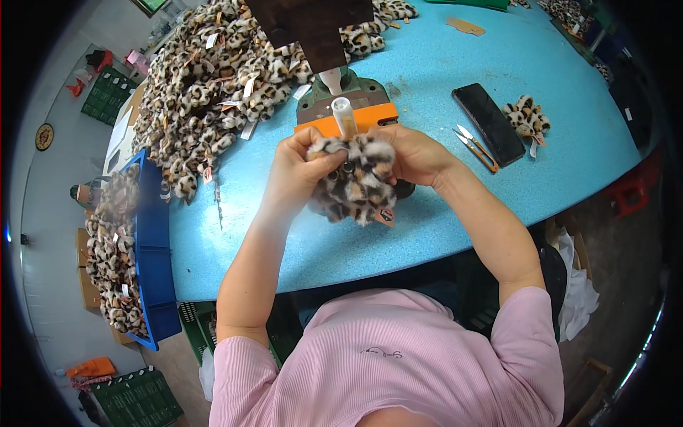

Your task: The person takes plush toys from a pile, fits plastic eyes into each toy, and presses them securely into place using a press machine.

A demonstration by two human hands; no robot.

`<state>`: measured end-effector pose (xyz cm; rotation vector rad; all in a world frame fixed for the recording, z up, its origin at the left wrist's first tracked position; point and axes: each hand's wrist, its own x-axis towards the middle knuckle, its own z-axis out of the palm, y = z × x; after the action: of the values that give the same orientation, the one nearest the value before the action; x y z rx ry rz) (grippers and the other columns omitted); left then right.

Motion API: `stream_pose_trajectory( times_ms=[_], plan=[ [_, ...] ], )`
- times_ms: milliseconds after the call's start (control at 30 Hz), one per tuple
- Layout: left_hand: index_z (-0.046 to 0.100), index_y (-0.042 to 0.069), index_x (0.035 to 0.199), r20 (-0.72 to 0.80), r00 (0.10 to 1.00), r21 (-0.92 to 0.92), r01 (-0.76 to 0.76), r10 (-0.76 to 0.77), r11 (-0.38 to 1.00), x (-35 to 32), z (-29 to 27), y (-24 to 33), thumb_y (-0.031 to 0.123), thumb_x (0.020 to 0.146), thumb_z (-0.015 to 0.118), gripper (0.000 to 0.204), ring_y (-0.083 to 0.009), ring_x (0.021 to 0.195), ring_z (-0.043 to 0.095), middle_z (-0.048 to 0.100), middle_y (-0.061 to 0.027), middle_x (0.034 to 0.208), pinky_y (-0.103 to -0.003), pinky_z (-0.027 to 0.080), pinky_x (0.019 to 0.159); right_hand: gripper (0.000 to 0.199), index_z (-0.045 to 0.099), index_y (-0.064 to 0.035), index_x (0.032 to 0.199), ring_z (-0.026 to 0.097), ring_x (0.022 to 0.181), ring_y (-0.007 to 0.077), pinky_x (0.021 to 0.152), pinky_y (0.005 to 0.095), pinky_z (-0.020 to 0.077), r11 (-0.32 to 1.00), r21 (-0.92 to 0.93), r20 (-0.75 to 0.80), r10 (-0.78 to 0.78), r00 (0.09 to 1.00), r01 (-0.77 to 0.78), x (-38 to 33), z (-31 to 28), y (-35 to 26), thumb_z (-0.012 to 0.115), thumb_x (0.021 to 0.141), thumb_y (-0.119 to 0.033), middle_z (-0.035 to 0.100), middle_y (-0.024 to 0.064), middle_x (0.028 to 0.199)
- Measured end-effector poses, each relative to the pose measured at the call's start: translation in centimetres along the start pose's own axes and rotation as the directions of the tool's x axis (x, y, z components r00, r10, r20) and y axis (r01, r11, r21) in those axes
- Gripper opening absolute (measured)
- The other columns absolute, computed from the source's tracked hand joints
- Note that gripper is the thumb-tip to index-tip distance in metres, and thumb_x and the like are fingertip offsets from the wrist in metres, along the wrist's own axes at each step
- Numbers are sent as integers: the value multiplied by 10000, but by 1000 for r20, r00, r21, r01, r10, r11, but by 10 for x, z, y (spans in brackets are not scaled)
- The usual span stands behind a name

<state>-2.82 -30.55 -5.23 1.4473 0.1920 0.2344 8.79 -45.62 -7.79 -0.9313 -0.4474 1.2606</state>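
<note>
Both hands grip one leopard-print plush piece (358,186) at the front of a bench machine (309,110). My left hand (302,165) pinches its upper left side, thumb pressed into the fur near small dark round spots. At its upper right edge, my right hand (418,155) is closed on the fur, some fingers hidden. A small orange-pink tag (384,215) hangs from the lower edge. Directly behind the plush rises a pale upright tube (343,114) in front of an orange plate (319,128); the fur hides the tube's base.
A large heap of leopard-print plush pieces (206,85) covers the table's back left. More fill a blue crate (153,263) at the left. Right of the machine lie thread snips (478,151), a black phone (491,124) and a single plush piece (526,117) on the blue table (427,220).
</note>
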Motion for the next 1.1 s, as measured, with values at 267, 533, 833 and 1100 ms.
stream_pose_trajectory(
  times_ms=[267,533,833,1100],
  plan=[
    [426,94,639,61,998,220,-19,5,975,-5,-4,-2,6,677,642,236,-6,591,439,498,53,636,-156,360,539,131,538,-32,784,507,507,48,432,156,412,989,-24,102,-143,985,146,-3,-1,17,535,819,-158,542,-4,633],
    [486,44,921,91,996,-464,59,-19,884,0,-1,-8,165,717,557,248,-160,788,569,569,-82,883,-280,471,734,87,538,-27,867,552,674,59,545,186,471,940,-134,109,-302,947,315,7,-4,4,555,791,-64,570,11,786],
    [510,44,786,12,1000,-340,31,-29,940,52,-35,-23,-42,745,548,103,-112,650,584,589,-55,790,-216,496,542,66,548,-4,765,495,630,59,549,202,417,634,-717,-168,-560,812,289,41,5,-28,504,738,35,546,0,697],
    [534,37,780,-154,986,-345,-1,-55,939,59,-25,-25,-26,750,548,71,-93,555,563,590,-51,724,-202,479,490,86,557,-64,686,391,421,15,350,160,293,832,-512,-161,-336,928,213,57,-6,-43,527,752,-19,508,-31,577]
  ],
)
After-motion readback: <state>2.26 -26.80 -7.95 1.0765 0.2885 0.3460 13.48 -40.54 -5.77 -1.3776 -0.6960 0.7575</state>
